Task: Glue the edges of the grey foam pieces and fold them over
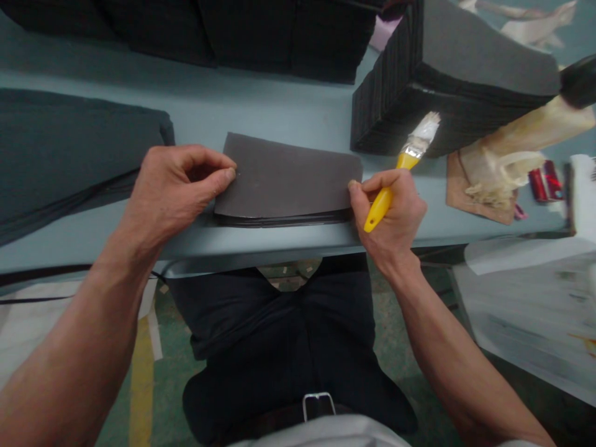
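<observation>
A dark grey foam sheet (288,177) lies on top of a few similar thin layers at the front edge of the blue-grey table (261,105). My left hand (174,192) pinches its left corner between thumb and forefinger. My right hand (391,211) grips a paintbrush (410,152) with a yellow handle, and its thumb and forefinger rest on the sheet's right end. The brush's bristles are coated white and point up and to the right, clear of the sheet.
A tall stack of black foam (442,81) stands at the right, with more black foam (186,31) along the far side. Dark material (69,161) lies at the left. A brown pad (479,192) bears a pale, crusted mass. A red object (544,180) lies beyond it.
</observation>
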`<state>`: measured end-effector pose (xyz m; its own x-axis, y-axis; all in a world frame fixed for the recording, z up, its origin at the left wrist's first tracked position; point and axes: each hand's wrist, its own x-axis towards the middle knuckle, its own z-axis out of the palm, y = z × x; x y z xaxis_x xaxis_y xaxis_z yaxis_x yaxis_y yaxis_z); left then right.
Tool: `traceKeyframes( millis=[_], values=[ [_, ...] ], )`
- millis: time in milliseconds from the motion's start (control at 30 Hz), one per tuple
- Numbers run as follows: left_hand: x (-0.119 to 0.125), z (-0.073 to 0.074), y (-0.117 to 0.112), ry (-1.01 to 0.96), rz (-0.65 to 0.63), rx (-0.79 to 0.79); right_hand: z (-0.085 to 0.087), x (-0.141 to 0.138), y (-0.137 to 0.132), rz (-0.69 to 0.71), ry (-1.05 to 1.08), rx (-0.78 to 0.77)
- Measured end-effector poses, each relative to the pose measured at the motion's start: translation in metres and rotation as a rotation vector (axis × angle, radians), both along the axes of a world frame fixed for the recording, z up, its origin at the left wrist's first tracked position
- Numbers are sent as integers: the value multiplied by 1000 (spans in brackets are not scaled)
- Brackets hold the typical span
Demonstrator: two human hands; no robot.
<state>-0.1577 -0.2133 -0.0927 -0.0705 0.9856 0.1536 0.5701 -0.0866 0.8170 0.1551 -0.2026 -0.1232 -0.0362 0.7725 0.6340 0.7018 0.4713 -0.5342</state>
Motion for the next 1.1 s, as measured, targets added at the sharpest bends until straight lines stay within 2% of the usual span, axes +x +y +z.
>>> traceKeyframes(
  millis=[300, 567, 800, 1100],
  values=[
    [-1, 4, -4, -75, 52, -38, 0, 1, -2, 16, -9, 8],
    [-3, 8, -7, -25, 98, -56, 3, -4, -3, 14, -5, 19],
    [-9, 9, -8, 85, 82, -59, 6, -5, -4, 7, 7, -36],
    [-8, 9, -9, 66, 44, -62, 0, 3, -5, 8, 26, -157]
  ],
)
